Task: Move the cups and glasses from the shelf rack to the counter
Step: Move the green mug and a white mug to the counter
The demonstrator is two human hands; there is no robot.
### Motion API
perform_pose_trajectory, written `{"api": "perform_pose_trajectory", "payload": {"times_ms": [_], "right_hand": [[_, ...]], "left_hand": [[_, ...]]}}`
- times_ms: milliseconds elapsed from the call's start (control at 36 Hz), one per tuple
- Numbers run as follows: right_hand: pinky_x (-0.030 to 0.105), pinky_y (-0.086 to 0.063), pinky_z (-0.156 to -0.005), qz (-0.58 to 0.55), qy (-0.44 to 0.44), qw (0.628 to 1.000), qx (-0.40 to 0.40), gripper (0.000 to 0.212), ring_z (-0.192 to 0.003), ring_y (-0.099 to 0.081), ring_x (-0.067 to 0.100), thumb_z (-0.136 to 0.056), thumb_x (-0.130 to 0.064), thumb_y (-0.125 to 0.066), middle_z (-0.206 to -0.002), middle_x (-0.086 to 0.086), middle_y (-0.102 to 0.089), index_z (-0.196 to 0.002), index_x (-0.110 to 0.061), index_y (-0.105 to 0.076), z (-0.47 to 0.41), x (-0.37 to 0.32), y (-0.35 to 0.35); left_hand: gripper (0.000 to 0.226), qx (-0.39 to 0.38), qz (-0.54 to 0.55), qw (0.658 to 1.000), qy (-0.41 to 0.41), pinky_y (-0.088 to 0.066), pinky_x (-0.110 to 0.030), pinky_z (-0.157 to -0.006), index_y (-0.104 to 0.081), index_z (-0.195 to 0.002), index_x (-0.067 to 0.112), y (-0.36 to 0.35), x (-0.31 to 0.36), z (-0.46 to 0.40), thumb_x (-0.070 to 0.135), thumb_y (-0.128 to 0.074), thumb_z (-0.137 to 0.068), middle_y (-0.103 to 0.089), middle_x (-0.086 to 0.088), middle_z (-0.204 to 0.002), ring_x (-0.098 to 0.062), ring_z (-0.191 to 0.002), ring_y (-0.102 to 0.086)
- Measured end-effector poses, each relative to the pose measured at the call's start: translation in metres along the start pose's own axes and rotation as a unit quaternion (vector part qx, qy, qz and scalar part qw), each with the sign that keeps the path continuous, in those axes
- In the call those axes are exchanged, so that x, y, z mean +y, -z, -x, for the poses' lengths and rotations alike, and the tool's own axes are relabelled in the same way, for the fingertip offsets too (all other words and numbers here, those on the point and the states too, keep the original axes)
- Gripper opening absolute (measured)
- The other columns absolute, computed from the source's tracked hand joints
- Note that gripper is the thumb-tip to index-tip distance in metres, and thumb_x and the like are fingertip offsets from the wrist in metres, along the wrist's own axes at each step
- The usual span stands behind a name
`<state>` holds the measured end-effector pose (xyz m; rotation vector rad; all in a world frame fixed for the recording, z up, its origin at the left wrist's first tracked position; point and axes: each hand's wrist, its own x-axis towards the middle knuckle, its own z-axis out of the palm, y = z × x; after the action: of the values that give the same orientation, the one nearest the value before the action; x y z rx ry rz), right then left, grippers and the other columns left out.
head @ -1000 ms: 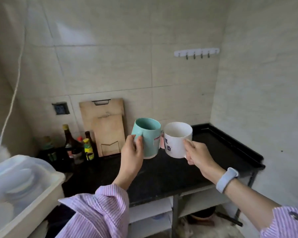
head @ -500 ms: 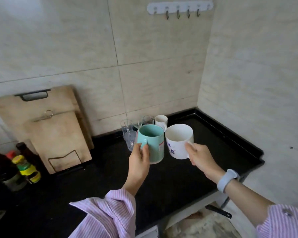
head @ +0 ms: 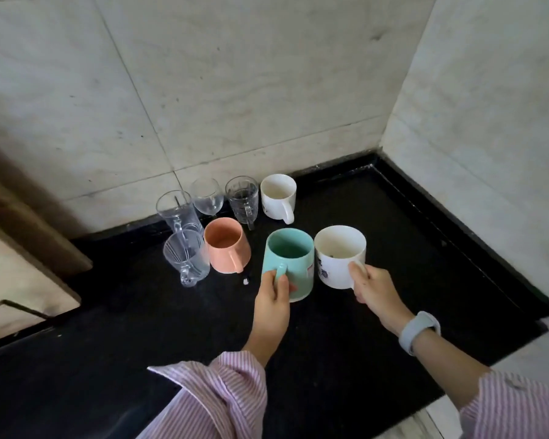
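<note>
I have my left hand point(head: 271, 299) wrapped around the handle of the teal mug point(head: 288, 263), and my right hand point(head: 374, 289) gripping the handle of the white mug point(head: 338, 256) with a dark print on its side. The 2 mugs are upright, open ends up, side by side with their rims touching or nearly so; I cannot tell whether their bases rest on the black counter point(head: 393, 223) or sit just above it. Behind them, toward the tiled wall point(head: 235, 90), 6 other pieces stand on the counter: a small white cup point(head: 278, 196) at the right of the back row, a patterned glass mug point(head: 243, 198) just beside it, a round stemless glass point(head: 207, 196), and a tall clear glass point(head: 176, 210) at the left. In front of those stand a salmon-pink mug point(head: 227, 248) and a clear glass mug point(head: 186, 256), touching or nearly touching each other, the pink one near my teal mug. A wooden cutting board point(head: 16, 267) leans at the far left. My right wrist carries a pale blue band point(head: 417, 331), and both striped pink sleeves point(head: 216, 397) are pushed back.
</note>
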<state>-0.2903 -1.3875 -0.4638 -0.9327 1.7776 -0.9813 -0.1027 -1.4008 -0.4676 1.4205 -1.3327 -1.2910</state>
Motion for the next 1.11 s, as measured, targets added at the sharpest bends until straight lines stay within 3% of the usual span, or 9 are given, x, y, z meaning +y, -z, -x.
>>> {"api": "perform_pose_trajectory", "payload": {"times_ms": [139, 250, 389, 528, 806, 917, 972, 1028, 1111], "right_hand": [[0.029, -0.032, -0.049, -0.013, -0.014, 1.0, -0.005, 0.038, -0.045, -0.038, 0.011, -0.09, -0.028, -0.049, -0.047, -0.001, -0.041, -0.054, -0.015, -0.043, -0.043, 0.019, -0.012], [0.027, -0.031, -0.046, -0.038, -0.015, 0.999, -0.013, 0.04, -0.04, -0.036, 0.007, -0.09, -0.029, -0.049, -0.043, -0.005, -0.039, -0.053, -0.017, -0.042, -0.066, 0.028, -0.025], [0.024, -0.035, -0.047, -0.038, -0.004, 0.999, -0.016, 0.041, -0.037, -0.037, 0.003, -0.091, -0.029, -0.048, -0.036, -0.008, -0.041, -0.052, -0.016, -0.042, -0.085, 0.028, -0.037], [0.027, -0.034, -0.05, -0.037, 0.012, 0.998, -0.042, 0.039, -0.04, -0.036, 0.004, -0.091, -0.028, -0.047, -0.043, -0.008, -0.04, -0.056, -0.015, -0.04, -0.098, 0.024, -0.045], [0.032, -0.048, -0.075, 0.034, -0.012, 0.996, -0.076, 0.035, -0.074, -0.052, 0.016, -0.092, -0.036, -0.04, -0.072, 0.002, -0.051, -0.066, -0.015, -0.049, -0.122, 0.023, -0.047], [0.035, -0.046, -0.082, 0.043, -0.025, 0.995, -0.086, 0.032, -0.083, -0.054, 0.018, -0.09, -0.04, -0.04, -0.084, 0.003, -0.056, -0.073, -0.017, -0.054, -0.122, 0.025, -0.046], [0.038, -0.047, -0.088, 0.058, -0.029, 0.994, -0.086, 0.032, -0.087, -0.055, 0.017, -0.091, -0.042, -0.038, -0.095, 0.006, -0.06, -0.081, -0.018, -0.057, -0.12, 0.024, -0.047], [0.041, -0.047, -0.089, 0.079, -0.025, 0.993, -0.084, 0.037, -0.087, -0.054, 0.016, -0.093, -0.042, -0.035, -0.1, 0.01, -0.059, -0.092, -0.013, -0.058, -0.119, 0.022, -0.049], [0.033, -0.046, -0.071, 0.113, -0.02, 0.991, -0.072, 0.042, -0.079, -0.051, 0.014, -0.095, -0.043, -0.035, -0.098, 0.012, -0.054, -0.101, -0.005, -0.054, -0.116, 0.019, -0.049]], "left_hand": [[0.012, 0.016, 0.019, 0.999, 0.036, -0.047, -0.048, -0.091, -0.047, -0.088, 0.019, -0.013, -0.021, -0.034, 0.021, -0.039, -0.097, -0.054, 0.004, -0.081, -0.016, -0.083, -0.054], [0.011, 0.036, 0.03, 0.998, 0.048, -0.047, -0.052, -0.095, -0.047, -0.092, 0.013, -0.015, -0.036, -0.055, 0.019, -0.039, -0.096, -0.055, 0.002, -0.082, -0.018, -0.086, -0.055], [0.01, 0.049, 0.036, 0.997, 0.046, -0.048, -0.048, -0.095, -0.048, -0.09, 0.016, -0.014, -0.045, -0.07, 0.018, -0.04, -0.096, -0.055, 0.004, -0.083, -0.01, -0.083, -0.055], [0.008, 0.032, 0.041, 0.997, 0.048, -0.046, -0.047, -0.096, -0.045, -0.1, 0.013, -0.018, -0.046, -0.08, 0.016, -0.038, -0.096, -0.057, 0.003, -0.09, -0.015, -0.092, -0.055], [0.011, 0.056, 0.032, 0.997, 0.048, -0.045, -0.049, -0.099, -0.052, -0.098, 0.017, -0.022, -0.047, -0.095, 0.011, -0.045, -0.094, -0.066, -0.003, -0.104, -0.015, -0.104, -0.059], [0.011, 0.072, 0.007, 0.996, 0.058, -0.049, -0.043, -0.091, -0.06, -0.097, 0.015, -0.021, -0.051, -0.096, 0.012, -0.052, -0.09, -0.068, -0.007, -0.096, -0.013, -0.09, -0.061], [0.006, 0.091, -0.026, 0.994, 0.061, -0.049, -0.043, -0.081, -0.061, -0.088, 0.014, -0.022, -0.051, -0.095, 0.017, -0.056, -0.088, -0.065, -0.017, -0.086, -0.022, -0.081, -0.059], [0.013, 0.116, -0.068, 0.989, 0.064, -0.042, -0.037, -0.073, -0.058, -0.076, 0.01, -0.023, -0.051, -0.095, 0.019, -0.058, -0.086, -0.059, -0.012, -0.075, -0.03, -0.08, -0.056], [0.021, 0.123, -0.098, 0.985, 0.066, -0.035, -0.028, -0.07, -0.051, -0.066, 0.014, -0.024, -0.046, -0.093, 0.018, -0.059, -0.085, -0.052, -0.003, -0.072, -0.023, -0.079, -0.051]]}}
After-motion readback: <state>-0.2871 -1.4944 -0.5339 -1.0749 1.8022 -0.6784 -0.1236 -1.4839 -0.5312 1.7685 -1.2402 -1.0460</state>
